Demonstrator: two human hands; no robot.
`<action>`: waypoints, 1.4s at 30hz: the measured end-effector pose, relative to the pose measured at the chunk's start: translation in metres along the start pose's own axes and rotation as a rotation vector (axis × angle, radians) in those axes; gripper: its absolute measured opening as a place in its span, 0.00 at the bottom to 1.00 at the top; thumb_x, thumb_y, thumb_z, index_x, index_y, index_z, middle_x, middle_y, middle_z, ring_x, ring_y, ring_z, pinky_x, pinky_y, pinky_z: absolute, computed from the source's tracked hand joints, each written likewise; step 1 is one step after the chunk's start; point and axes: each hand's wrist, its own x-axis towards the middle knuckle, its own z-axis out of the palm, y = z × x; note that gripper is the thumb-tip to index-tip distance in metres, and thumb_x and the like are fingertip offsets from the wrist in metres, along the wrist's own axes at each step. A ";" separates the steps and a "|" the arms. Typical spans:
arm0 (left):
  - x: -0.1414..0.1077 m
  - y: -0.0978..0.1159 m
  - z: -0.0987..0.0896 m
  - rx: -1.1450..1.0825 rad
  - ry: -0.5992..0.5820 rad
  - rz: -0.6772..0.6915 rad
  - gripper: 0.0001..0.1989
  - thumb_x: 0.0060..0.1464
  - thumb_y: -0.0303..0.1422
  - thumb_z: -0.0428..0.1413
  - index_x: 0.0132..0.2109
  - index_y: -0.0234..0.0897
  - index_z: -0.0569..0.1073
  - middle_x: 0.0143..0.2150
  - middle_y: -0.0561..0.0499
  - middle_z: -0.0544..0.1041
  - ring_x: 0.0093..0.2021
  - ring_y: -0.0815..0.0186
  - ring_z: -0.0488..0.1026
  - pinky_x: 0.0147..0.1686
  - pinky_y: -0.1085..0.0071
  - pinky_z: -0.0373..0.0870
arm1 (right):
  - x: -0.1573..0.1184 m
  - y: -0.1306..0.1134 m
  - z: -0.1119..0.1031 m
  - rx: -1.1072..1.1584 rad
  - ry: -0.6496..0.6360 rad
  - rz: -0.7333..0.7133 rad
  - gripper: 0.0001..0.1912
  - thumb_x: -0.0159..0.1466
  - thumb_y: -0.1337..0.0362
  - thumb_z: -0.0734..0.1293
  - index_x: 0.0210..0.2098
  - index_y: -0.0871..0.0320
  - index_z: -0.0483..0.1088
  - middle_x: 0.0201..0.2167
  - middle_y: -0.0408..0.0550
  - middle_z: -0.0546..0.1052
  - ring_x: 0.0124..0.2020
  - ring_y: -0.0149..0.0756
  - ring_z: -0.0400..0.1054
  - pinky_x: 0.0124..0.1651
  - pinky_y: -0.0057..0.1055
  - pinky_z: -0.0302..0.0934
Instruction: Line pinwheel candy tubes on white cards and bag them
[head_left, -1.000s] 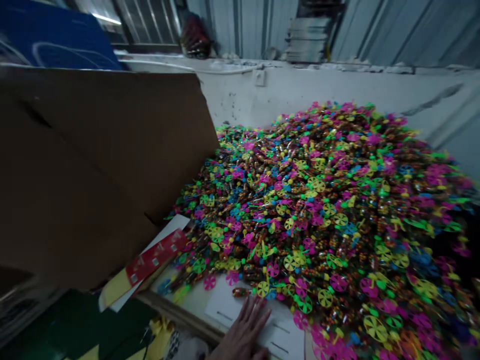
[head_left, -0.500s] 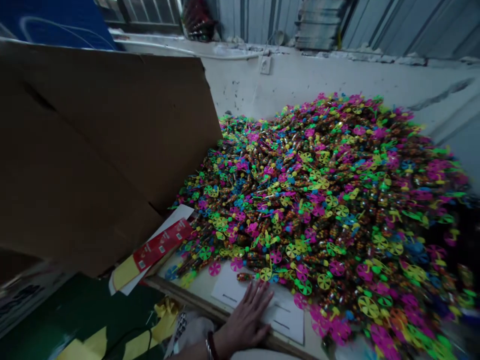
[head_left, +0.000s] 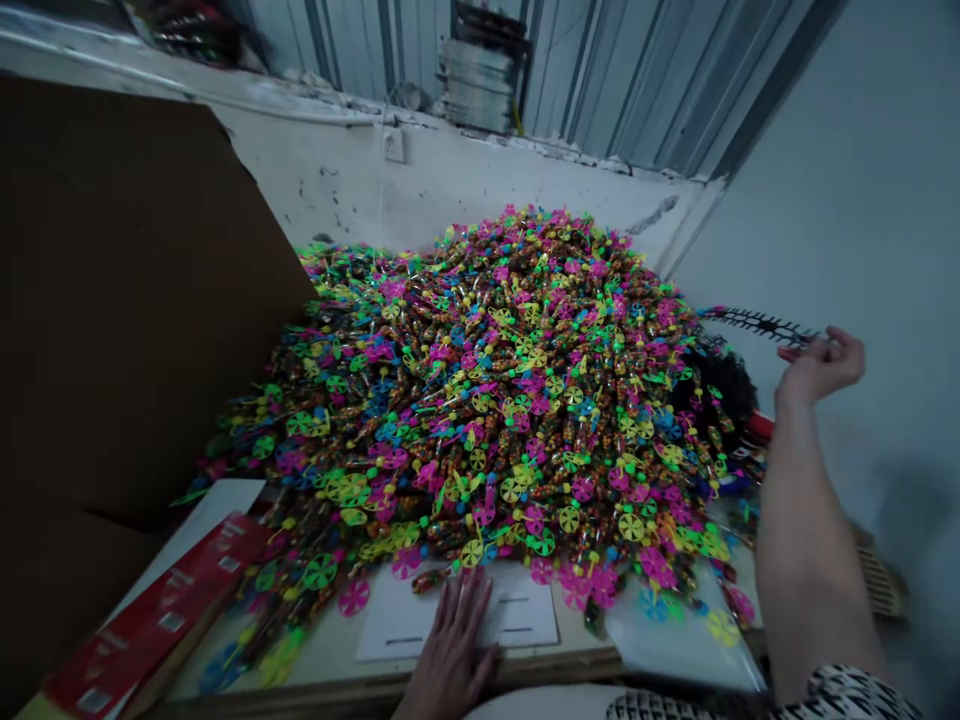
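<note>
Right hand [head_left: 825, 362] (mid-right) grasps a black toothed strip [head_left: 761, 323]; left hand [head_left: 454, 640] (lower centre), grip released, lies on white card [head_left: 529, 610].

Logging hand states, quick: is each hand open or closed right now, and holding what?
Left hand: open, palm down on a flat white card with dark lines.
Right hand: closed, holding a thin black spiky strip.

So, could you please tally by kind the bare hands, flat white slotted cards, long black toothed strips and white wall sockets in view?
Bare left hand and bare right hand: 2
Flat white slotted card: 1
Long black toothed strip: 1
White wall socket: 1
Total: 5
</note>
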 end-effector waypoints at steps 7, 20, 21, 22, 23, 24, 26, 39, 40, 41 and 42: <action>-0.003 0.000 -0.001 -0.080 -0.026 0.009 0.35 0.62 0.37 0.48 0.70 0.38 0.42 0.72 0.45 0.43 0.71 0.52 0.39 0.66 0.53 0.47 | -0.076 -0.015 -0.025 -0.040 0.023 -0.053 0.10 0.60 0.75 0.57 0.38 0.56 0.61 0.28 0.37 0.65 0.17 0.26 0.64 0.29 0.33 0.65; 0.019 -0.013 -0.034 -0.919 0.090 -0.166 0.24 0.64 0.37 0.46 0.66 0.47 0.54 0.68 0.45 0.56 0.68 0.58 0.53 0.65 0.53 0.55 | -0.197 -0.134 -0.087 0.076 -0.190 -0.166 0.16 0.50 0.62 0.68 0.38 0.61 0.71 0.21 0.40 0.71 0.16 0.30 0.67 0.20 0.27 0.63; 0.035 -0.014 -0.043 -1.104 0.120 -0.267 0.25 0.64 0.40 0.47 0.66 0.46 0.55 0.67 0.44 0.57 0.67 0.58 0.56 0.63 0.54 0.58 | -0.206 -0.135 -0.089 0.096 -0.224 -0.104 0.17 0.48 0.63 0.69 0.37 0.61 0.71 0.20 0.40 0.70 0.15 0.29 0.66 0.19 0.26 0.63; 0.053 -0.014 -0.054 -1.306 0.104 -0.338 0.27 0.62 0.41 0.50 0.66 0.45 0.55 0.67 0.43 0.57 0.66 0.57 0.57 0.61 0.54 0.60 | -0.217 -0.133 -0.090 0.112 -0.266 -0.033 0.18 0.46 0.63 0.70 0.37 0.61 0.72 0.20 0.40 0.71 0.15 0.28 0.64 0.18 0.25 0.62; 0.072 -0.016 -0.064 -1.503 0.078 -0.400 0.29 0.60 0.43 0.53 0.65 0.45 0.55 0.66 0.42 0.59 0.64 0.56 0.60 0.59 0.55 0.64 | -0.230 -0.129 -0.091 0.120 -0.307 0.042 0.18 0.45 0.64 0.71 0.36 0.61 0.72 0.21 0.40 0.71 0.15 0.27 0.64 0.18 0.24 0.61; 0.090 -0.018 -0.074 -1.689 0.064 -0.460 0.31 0.57 0.45 0.55 0.64 0.45 0.56 0.66 0.41 0.59 0.62 0.55 0.63 0.56 0.56 0.67 | -0.245 -0.123 -0.091 0.122 -0.344 0.118 0.19 0.43 0.64 0.72 0.36 0.60 0.72 0.22 0.41 0.71 0.15 0.26 0.63 0.17 0.23 0.60; 0.120 -0.025 -0.091 -1.976 0.097 -0.526 0.32 0.52 0.45 0.61 0.60 0.47 0.60 0.66 0.43 0.60 0.59 0.56 0.67 0.51 0.58 0.71 | -0.282 -0.108 -0.092 0.122 -0.398 0.264 0.20 0.41 0.63 0.74 0.35 0.59 0.72 0.24 0.40 0.72 0.16 0.25 0.64 0.16 0.22 0.60; 0.098 -0.093 -0.113 -1.689 0.373 -0.661 0.20 0.44 0.36 0.67 0.42 0.34 0.69 0.31 0.55 0.75 0.29 0.72 0.73 0.33 0.76 0.71 | -0.454 -0.066 -0.084 -0.410 -0.996 -0.136 0.15 0.63 0.57 0.63 0.47 0.53 0.72 0.39 0.48 0.78 0.42 0.42 0.71 0.49 0.48 0.67; 0.098 -0.091 -0.114 -1.649 0.301 -0.631 0.20 0.42 0.36 0.67 0.40 0.33 0.70 0.29 0.55 0.74 0.28 0.72 0.72 0.31 0.77 0.70 | -0.457 -0.084 -0.066 -0.384 -1.026 -0.308 0.14 0.65 0.61 0.61 0.48 0.51 0.72 0.42 0.48 0.77 0.46 0.43 0.70 0.52 0.49 0.65; 0.098 -0.088 -0.116 -1.623 0.208 -0.580 0.20 0.41 0.35 0.68 0.40 0.32 0.70 0.29 0.55 0.74 0.28 0.72 0.72 0.31 0.77 0.70 | -0.461 -0.102 -0.047 -0.338 -1.158 -0.492 0.16 0.65 0.66 0.60 0.50 0.49 0.72 0.46 0.46 0.77 0.51 0.44 0.68 0.57 0.51 0.61; 0.098 -0.085 -0.118 -1.612 0.109 -0.520 0.20 0.40 0.34 0.68 0.39 0.31 0.71 0.29 0.54 0.75 0.29 0.72 0.72 0.31 0.76 0.70 | -0.465 -0.118 -0.029 -0.303 -1.333 -0.687 0.20 0.64 0.70 0.59 0.52 0.47 0.70 0.52 0.44 0.74 0.57 0.44 0.63 0.60 0.51 0.58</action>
